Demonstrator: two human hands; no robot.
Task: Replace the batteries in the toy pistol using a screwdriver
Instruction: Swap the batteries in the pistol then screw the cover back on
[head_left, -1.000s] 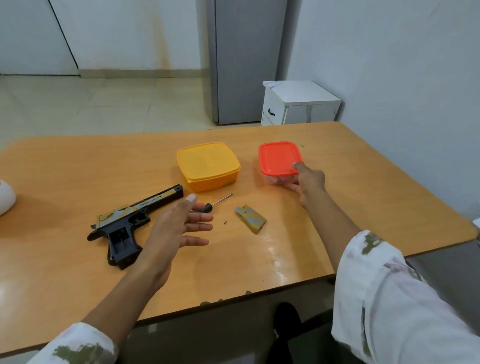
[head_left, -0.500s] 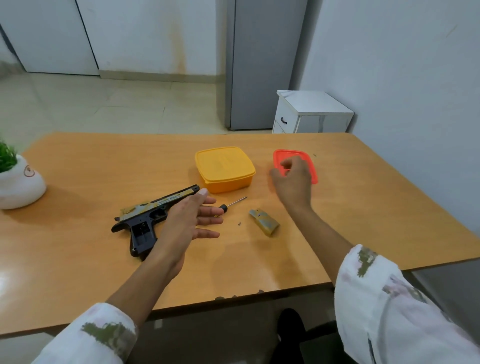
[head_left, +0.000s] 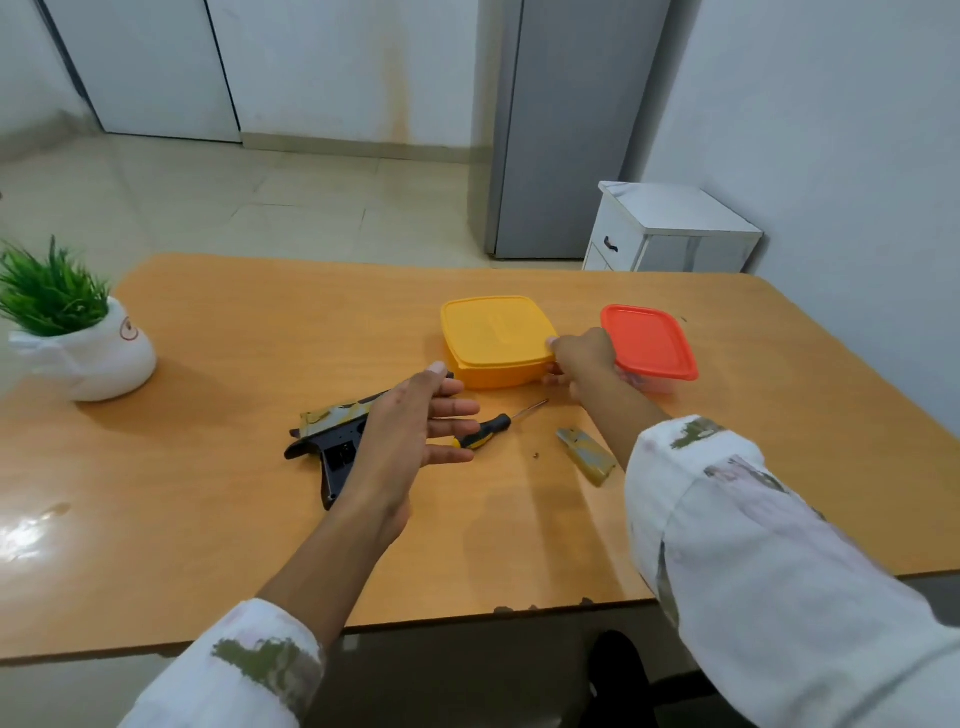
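The black and camouflage toy pistol (head_left: 332, 439) lies on the wooden table (head_left: 249, 322), its grip towards me. My left hand (head_left: 415, 434) hovers just above its right part, fingers straight and spread, holding nothing. A black and yellow screwdriver (head_left: 491, 430) lies right of that hand. Further right are a tiny screw (head_left: 536, 457) and the camouflage battery cover (head_left: 587, 456). My right hand (head_left: 582, 358) grips the near right corner of the yellow lidded box (head_left: 493, 338), thumb on the lid's edge and fingers at the side.
A clear container with a red lid (head_left: 649, 340) stands just right of the yellow box. A potted green plant in a white pot (head_left: 104, 358) sits at the table's left. Beyond the table are a white cabinet (head_left: 670, 228) and a grey fridge (head_left: 561, 130).
My right hand left the red-lidded container and moved left to the yellow box's corner. My left hand stayed open over the pistol. The view shifted left, revealing the plant.
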